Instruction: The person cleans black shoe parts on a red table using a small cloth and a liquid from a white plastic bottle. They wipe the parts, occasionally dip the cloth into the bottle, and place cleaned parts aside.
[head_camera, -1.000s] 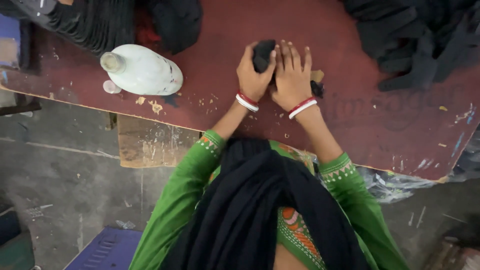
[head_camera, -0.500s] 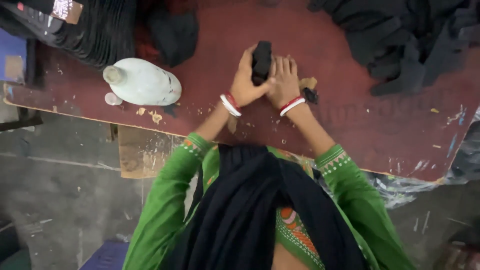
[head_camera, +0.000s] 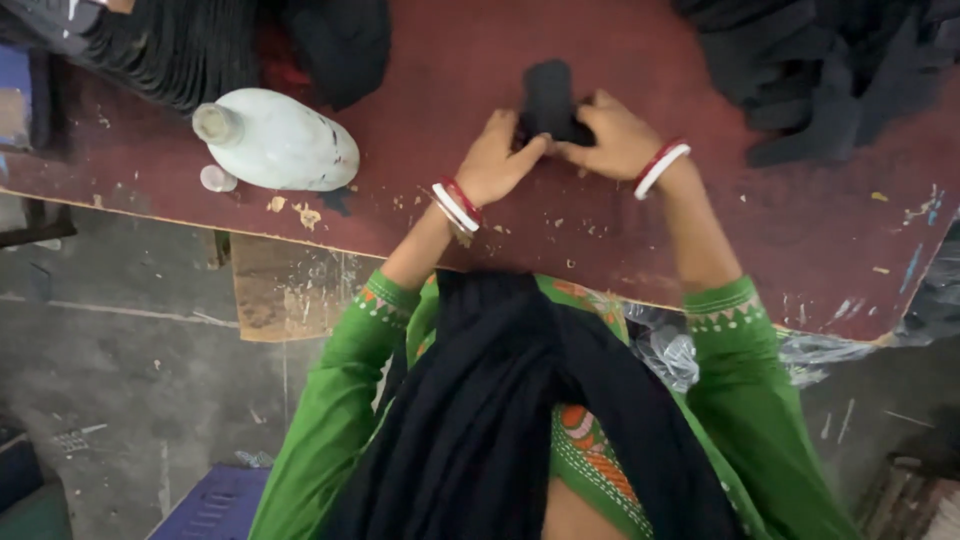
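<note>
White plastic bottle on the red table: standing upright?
No: the white plastic bottle lies on its side on the red table, left of both hands.

A whitish plastic bottle (head_camera: 280, 142) lies on the table's left.

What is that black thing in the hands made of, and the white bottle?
The black piece looks like soft, matte fabric or felt: no shine, rounded edges. Both hands, left and right, pinch it. The white bottle looks like plastic, smooth with a dull sheen and smudges.
</note>
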